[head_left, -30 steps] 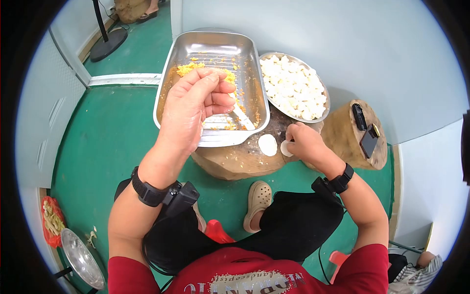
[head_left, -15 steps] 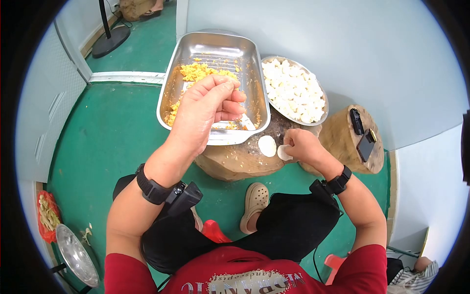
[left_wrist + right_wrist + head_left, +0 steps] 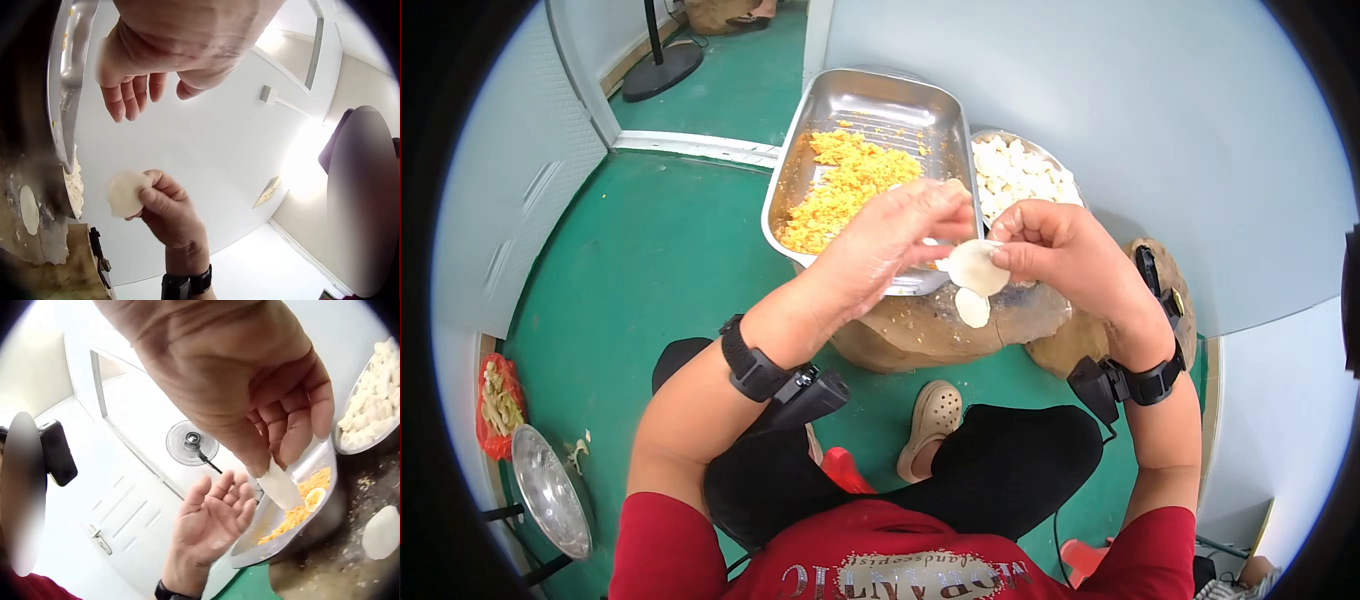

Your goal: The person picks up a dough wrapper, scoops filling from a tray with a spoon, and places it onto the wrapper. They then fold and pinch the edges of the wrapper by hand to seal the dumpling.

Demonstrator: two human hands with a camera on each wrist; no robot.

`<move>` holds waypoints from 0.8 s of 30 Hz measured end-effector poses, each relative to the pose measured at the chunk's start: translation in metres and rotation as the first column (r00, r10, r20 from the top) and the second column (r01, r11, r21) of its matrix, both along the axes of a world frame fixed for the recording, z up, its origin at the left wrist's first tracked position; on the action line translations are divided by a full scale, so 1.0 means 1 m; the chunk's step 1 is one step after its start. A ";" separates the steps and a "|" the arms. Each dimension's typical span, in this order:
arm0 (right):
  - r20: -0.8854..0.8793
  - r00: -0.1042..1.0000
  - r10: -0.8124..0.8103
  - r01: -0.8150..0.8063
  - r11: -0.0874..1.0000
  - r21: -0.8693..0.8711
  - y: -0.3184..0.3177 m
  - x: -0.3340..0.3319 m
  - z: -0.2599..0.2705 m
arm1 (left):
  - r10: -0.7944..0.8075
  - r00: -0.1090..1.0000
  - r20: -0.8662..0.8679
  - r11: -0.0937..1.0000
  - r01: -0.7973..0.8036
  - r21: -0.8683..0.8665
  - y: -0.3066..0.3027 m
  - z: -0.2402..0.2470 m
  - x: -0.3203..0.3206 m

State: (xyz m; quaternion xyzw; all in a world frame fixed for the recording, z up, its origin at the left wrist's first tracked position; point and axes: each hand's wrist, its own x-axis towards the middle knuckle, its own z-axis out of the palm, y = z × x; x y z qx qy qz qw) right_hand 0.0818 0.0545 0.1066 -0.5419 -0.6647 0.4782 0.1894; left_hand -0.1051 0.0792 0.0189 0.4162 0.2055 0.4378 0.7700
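— What is seen, the biggest first?

— A wooden stump [image 3: 890, 345] is seen under the near right part of the metal tray [image 3: 880, 98]. Crumbly yellow food [image 3: 840, 190] is spread in the tray, and white pieces [image 3: 1022, 175] are heaped to its right.

— And the hands?

— The left hand [image 3: 212, 522] is raised over the tray's near right corner, its fingers apart and loosely bent; nothing is seen to be held in it (a pale dusting can be made out on the palm). The right hand [image 3: 1065, 245] is raised just right of that corner, and by its thumb and a finger a thin pale disc [image 3: 977, 267] is pinched at the edge.

— Any other?

— A second disc [image 3: 973, 310] is laid on the stump, just in front of the tray.

— What has changed since half a second ago?

— The pinched disc, then held low by the stump, has been lifted toward the left hand, whose gathered fingertips have been loosened. More yellow food is exposed in the tray.
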 end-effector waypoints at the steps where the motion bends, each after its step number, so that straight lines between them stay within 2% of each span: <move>1: -0.003 1.000 0.007 -0.007 1.000 0.003 0.005 -0.005 -0.002 | 0.007 1.000 -0.003 1.000 -0.007 0.003 -0.001 0.000 -0.001; 3: -0.034 0.999 0.029 -0.026 0.996 0.090 0.013 -0.015 -0.007 | -0.138 0.987 0.086 0.989 0.142 -0.043 -0.005 0.003 -0.003; 4: 0.017 0.999 0.028 -0.029 0.996 0.086 0.014 -0.024 0.001 | -0.090 0.995 -0.052 0.995 0.087 -0.045 -0.004 0.004 -0.005; 8: -0.023 0.999 0.044 -0.040 0.989 0.145 0.033 -0.029 -0.011 | -0.069 0.995 -0.075 0.997 0.067 -0.034 0.002 0.003 -0.012; 10: 0.077 0.993 0.088 -0.109 0.933 0.343 0.040 -0.033 -0.015 | -0.032 0.997 -0.076 0.998 0.028 -0.050 0.006 0.003 -0.016; 11: 0.076 0.993 0.087 -0.108 0.934 0.342 0.041 -0.037 -0.013 | -0.033 0.996 -0.077 0.998 0.029 -0.052 0.008 0.002 -0.017; 15: 0.043 0.999 -0.026 0.008 0.926 0.378 0.055 -0.041 -0.014 | 0.079 0.995 -0.056 0.995 -0.082 -0.064 0.015 0.007 -0.029; 16: 0.282 0.958 -0.057 -0.082 0.885 0.458 0.064 -0.035 -0.025 | 0.149 0.989 -0.008 0.987 -0.149 -0.067 0.020 0.008 -0.035; 17: 0.499 0.859 -0.111 -0.188 0.839 0.511 0.070 -0.030 -0.036 | 0.218 0.975 0.039 0.974 -0.215 -0.072 0.024 0.009 -0.041; 18: 0.638 0.767 -0.069 -0.286 0.853 0.437 0.071 -0.028 -0.046 | 0.272 0.961 0.041 0.961 -0.269 -0.067 0.027 0.011 -0.047; 19: 0.638 0.767 -0.069 -0.289 0.851 0.439 0.071 -0.029 -0.056 | 0.274 0.961 0.042 0.960 -0.271 -0.065 0.032 0.010 -0.052; 21: 0.890 0.456 -0.026 -0.407 0.883 0.234 0.068 -0.039 -0.073 | 0.360 0.923 0.133 0.930 -0.345 -0.125 0.040 0.005 -0.060; 22: 0.888 0.459 -0.023 -0.410 0.881 0.234 0.068 -0.044 -0.075 | 0.379 0.915 0.138 0.922 -0.362 -0.137 0.042 0.004 -0.062; 24: 0.938 0.347 0.027 -0.419 0.898 0.129 0.068 -0.053 -0.078 | 0.390 0.910 0.143 0.917 -0.371 -0.145 0.044 0.000 -0.065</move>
